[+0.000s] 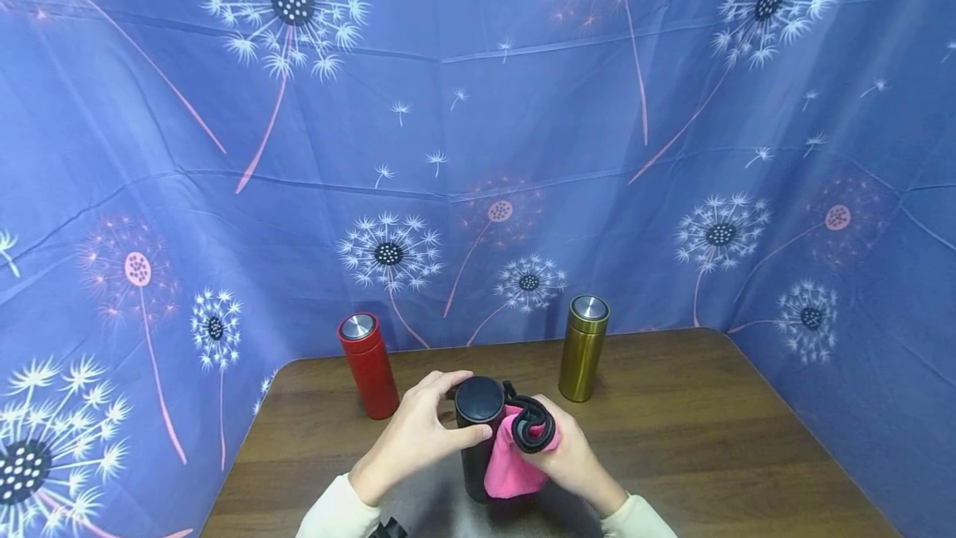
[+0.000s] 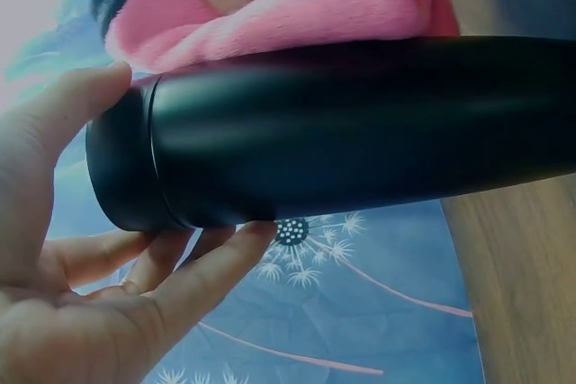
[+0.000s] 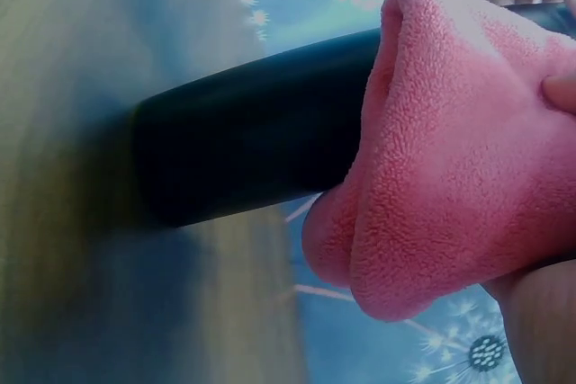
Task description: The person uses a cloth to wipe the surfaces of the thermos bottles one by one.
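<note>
A black thermos bottle (image 1: 476,467) is upright in front of me, its lid at the top. My left hand (image 1: 414,430) grips it at the lid, and the left wrist view has the thumb on one side and fingers on the other of the bottle (image 2: 360,123). My right hand (image 1: 571,455) holds a pink fleece cloth (image 1: 514,471) with a rolled black edge. That cloth (image 3: 450,150) lies against the bottle's side in the right wrist view. Whether the base of the bottle (image 3: 243,132) touches the table, I cannot tell.
A red thermos bottle (image 1: 371,372) stands back left on the wooden table (image 1: 709,430), and a gold one (image 1: 582,351) back right. Behind and beside the table hangs a blue curtain (image 1: 478,106) printed with dandelions. A grey surface lies under my hands.
</note>
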The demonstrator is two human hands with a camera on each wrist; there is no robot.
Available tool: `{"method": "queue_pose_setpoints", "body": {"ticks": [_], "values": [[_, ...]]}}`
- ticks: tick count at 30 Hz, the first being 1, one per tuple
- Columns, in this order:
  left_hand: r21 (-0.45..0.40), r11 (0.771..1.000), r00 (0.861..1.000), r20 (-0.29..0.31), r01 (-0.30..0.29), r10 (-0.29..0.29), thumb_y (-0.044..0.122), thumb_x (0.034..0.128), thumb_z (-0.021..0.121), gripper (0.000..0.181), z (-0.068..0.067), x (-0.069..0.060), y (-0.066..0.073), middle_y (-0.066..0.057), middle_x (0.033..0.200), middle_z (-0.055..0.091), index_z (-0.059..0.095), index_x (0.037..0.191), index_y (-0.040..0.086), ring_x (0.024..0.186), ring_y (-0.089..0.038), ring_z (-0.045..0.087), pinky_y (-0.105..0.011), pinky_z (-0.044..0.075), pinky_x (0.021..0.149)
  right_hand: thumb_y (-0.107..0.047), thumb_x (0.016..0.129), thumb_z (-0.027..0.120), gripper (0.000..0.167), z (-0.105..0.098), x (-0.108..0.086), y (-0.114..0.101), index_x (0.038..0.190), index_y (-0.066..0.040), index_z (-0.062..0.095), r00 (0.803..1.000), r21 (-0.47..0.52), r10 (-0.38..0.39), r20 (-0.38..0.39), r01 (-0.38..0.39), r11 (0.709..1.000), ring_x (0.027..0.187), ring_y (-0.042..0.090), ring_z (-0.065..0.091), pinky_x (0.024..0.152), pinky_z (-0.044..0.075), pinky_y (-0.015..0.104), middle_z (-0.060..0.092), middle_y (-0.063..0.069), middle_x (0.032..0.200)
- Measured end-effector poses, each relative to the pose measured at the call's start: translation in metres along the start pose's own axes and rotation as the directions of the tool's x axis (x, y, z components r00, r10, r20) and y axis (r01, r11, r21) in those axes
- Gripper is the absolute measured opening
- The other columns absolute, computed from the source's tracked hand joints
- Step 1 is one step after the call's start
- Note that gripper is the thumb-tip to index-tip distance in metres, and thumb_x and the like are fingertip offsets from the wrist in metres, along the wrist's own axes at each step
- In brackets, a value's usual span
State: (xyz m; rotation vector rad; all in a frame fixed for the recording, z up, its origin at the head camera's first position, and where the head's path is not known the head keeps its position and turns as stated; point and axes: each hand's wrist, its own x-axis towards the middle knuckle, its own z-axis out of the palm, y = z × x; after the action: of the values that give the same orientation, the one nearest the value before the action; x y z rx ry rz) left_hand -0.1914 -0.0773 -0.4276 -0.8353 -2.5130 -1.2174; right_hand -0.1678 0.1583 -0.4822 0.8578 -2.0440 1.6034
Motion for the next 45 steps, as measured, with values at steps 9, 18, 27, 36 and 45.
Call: {"method": "queue_pose_setpoints", "body": {"ticks": [9,18,27,36,45], "values": [[-0.103,0.995,1.0,0.015,-0.013,0.014,0.04,0.0756,0.088,0.069,0.003,0.001,0.001,0.001,0.115,0.064,0.063,0.131,0.007,0.105,-0.015,0.064,-0.029,0.055,0.088,0.013,0.071,0.08,0.047,-0.007,0.015,-0.017,0.112,-0.001,0.064,1.0,-0.026,-0.028,-0.002,0.028,0.999,0.092,0.013,0.065,0.081,0.052,0.026,0.069,0.002,0.103],[-0.141,0.989,0.998,0.054,0.05,-0.043,0.047,0.0742,0.087,0.075,0.0,0.0,0.003,0.004,0.111,0.059,0.064,0.134,0.009,0.099,-0.012,0.064,-0.023,0.055,0.082,0.01,0.074,0.08,0.043,-0.01,0.02,-0.026,0.112,-0.002,0.064,1.0,-0.041,-0.013,-0.001,0.012,0.999,0.091,0.014,0.065,0.08,0.053,0.028,0.069,0.001,0.102],[-0.176,0.98,0.996,0.039,0.088,-0.082,0.043,0.0728,0.089,0.068,0.0,-0.002,0.002,-0.002,0.114,0.065,0.064,0.126,0.009,0.092,-0.015,0.069,-0.027,0.057,0.077,0.01,0.074,0.081,0.044,-0.005,0.01,-0.018,0.113,-0.003,0.064,1.0,-0.025,0.014,-0.004,-0.014,1.0,0.093,0.013,0.065,0.082,0.053,0.027,0.069,0.001,0.103],[-0.261,0.964,0.999,0.022,0.049,-0.045,0.033,0.0777,0.088,0.063,0.007,-0.008,-0.004,-0.001,0.119,0.064,0.061,0.13,0.011,0.104,-0.017,0.068,-0.025,0.055,0.085,0.011,0.074,0.08,0.043,0.006,-0.014,0.011,0.111,-0.004,0.064,0.999,0.027,0.05,0.011,-0.05,0.998,0.094,0.012,0.065,0.084,0.053,0.027,0.069,0.001,0.102],[-0.21,0.976,0.996,-0.052,0.062,-0.075,0.04,0.0736,0.09,0.071,0.014,-0.009,-0.001,0.002,0.119,0.064,0.06,0.133,0.013,0.109,-0.015,0.064,-0.028,0.053,0.09,0.01,0.072,0.08,0.043,0.012,-0.026,0.02,0.111,-0.003,0.064,0.999,-0.025,0.034,0.013,-0.033,0.999,0.092,0.01,0.064,0.082,0.052,0.026,0.068,-0.003,0.102]]}}
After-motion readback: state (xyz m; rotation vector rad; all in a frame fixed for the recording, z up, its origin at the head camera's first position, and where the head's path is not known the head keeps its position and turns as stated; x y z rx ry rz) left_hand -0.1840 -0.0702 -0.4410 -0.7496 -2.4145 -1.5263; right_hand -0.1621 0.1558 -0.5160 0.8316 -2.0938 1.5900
